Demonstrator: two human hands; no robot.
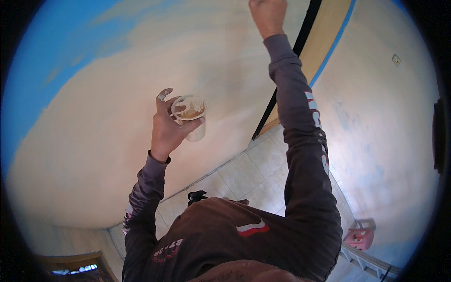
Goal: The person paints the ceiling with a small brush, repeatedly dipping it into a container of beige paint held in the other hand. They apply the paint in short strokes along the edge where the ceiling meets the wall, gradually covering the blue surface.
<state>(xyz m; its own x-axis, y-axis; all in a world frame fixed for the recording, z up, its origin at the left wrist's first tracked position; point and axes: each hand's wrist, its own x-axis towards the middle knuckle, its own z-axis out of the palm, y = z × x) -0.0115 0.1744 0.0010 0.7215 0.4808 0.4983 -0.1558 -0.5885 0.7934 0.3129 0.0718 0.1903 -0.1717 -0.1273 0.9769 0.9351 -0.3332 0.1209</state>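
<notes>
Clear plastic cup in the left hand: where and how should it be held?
Best on the outer wall just below the rim, probably from the left, as the left hand holds the clear cup now, thumb across the near side. The round wall suits a wrapping grip; the open mouth faces the camera with pale smears inside, so fingers should likely stay outside.

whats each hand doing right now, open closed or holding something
Left hand: holding a clear cup.
Right hand: looks curled, but cut off by the top edge; whether it holds anything cannot be told.
</notes>
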